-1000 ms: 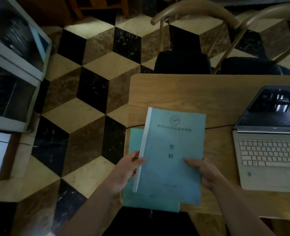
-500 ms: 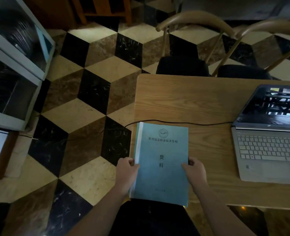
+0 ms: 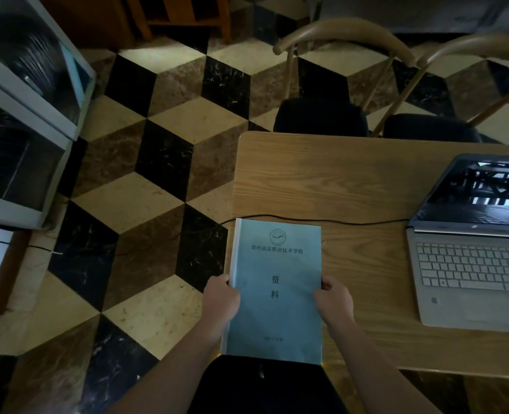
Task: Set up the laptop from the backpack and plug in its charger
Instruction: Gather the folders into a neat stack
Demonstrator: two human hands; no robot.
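Seemingly, the blue booklet (image 3: 275,289) is pinched at its edges by left hand (image 3: 221,300) and right hand (image 3: 335,298) on the counter (image 3: 352,180), a side step with the laptop (image 3: 474,258) already opened and cable (image 3: 322,220) attached; release is called for next.

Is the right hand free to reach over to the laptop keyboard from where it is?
Probably not at once: the right hand grips the blue booklet's edge. Once it lets go, only bare table lies between it and the laptop.

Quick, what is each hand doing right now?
Left hand: grips the left edge of the blue booklet.
Right hand: grips the booklet's right edge.
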